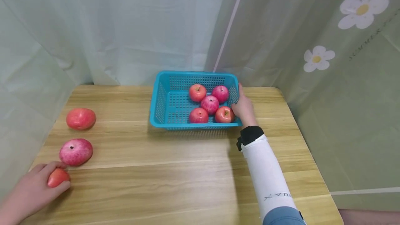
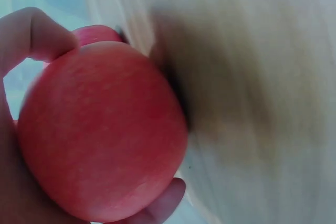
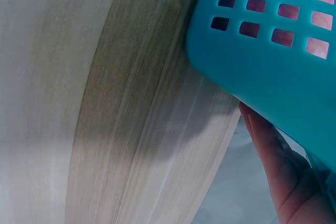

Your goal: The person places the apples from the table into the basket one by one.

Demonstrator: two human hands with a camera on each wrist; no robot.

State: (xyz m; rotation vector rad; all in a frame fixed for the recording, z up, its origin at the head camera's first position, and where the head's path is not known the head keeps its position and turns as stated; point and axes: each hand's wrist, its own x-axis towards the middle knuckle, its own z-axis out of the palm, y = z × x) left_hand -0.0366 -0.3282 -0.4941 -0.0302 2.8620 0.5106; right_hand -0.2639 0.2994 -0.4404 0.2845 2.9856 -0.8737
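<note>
My left hand [image 1: 35,188] grips a red apple [image 1: 57,177] at the table's near left, with thumb and fingers curled round its sides. In the left wrist view the same apple [image 2: 105,135] fills much of the picture. Just beyond it lies a pink-red apple [image 1: 76,152], and farther back an orange-red apple [image 1: 81,118]. My right hand [image 1: 244,108] holds the right rim of a blue plastic basket [image 1: 157,105], thumb on the inner side. Several apples [image 1: 209,104] sit in the basket's right half. In the right wrist view, fingers [image 3: 273,156] touch the basket's wall [image 3: 262,82].
The wooden table [image 1: 150,176] carries everything. A pale green curtain [image 1: 140,27] with white flowers hangs behind and at both sides. The basket stands near the table's back edge.
</note>
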